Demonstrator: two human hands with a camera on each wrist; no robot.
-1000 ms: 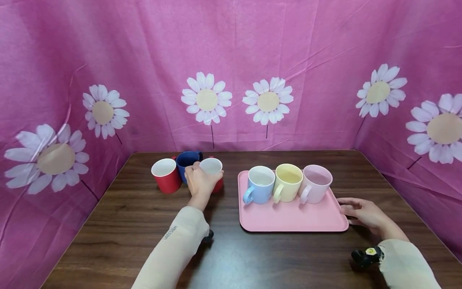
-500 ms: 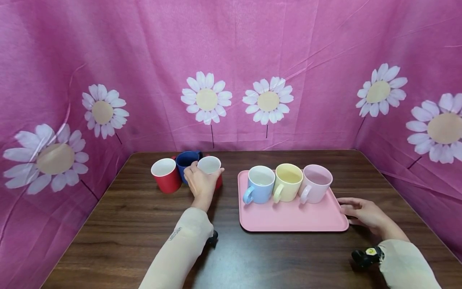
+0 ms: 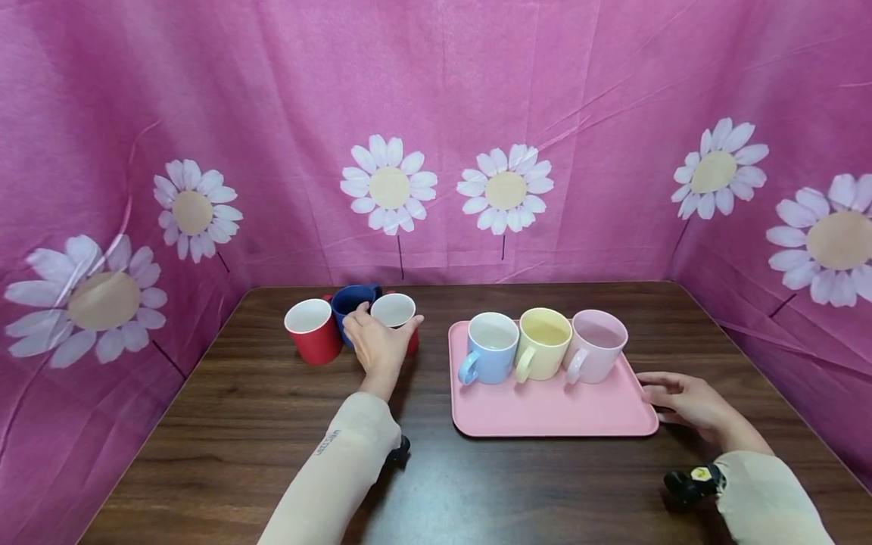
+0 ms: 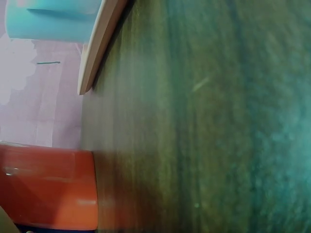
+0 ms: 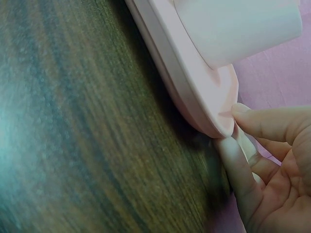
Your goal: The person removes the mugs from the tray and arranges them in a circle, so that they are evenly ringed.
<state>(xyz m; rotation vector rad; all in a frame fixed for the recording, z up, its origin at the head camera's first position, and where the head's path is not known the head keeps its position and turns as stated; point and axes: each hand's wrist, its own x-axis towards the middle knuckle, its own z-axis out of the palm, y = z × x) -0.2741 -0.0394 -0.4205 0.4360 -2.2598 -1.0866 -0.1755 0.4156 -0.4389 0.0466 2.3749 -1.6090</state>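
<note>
I see the tabletop (image 3: 272, 424) filling the lower frame. The pink tray (image 3: 545, 412) lies right of centre, long axis left to right; my right hand (image 3: 684, 401) rests nearly flat at its right edge, fingertips (image 5: 233, 160) touching the corner. Left of centre, my left hand (image 3: 376, 344) curls round an upright red mug (image 3: 397, 314), mouth up, beside a blue mug (image 3: 353, 301).

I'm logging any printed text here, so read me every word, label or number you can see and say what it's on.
Small dark print on the cream left sleeve: too small and tilted to read.
Yellow tag on the black wrist camera at the right sleeve: too small to read.
Ceramic mugs, pink plastic tray, pink daisy cloth: no text.
</note>
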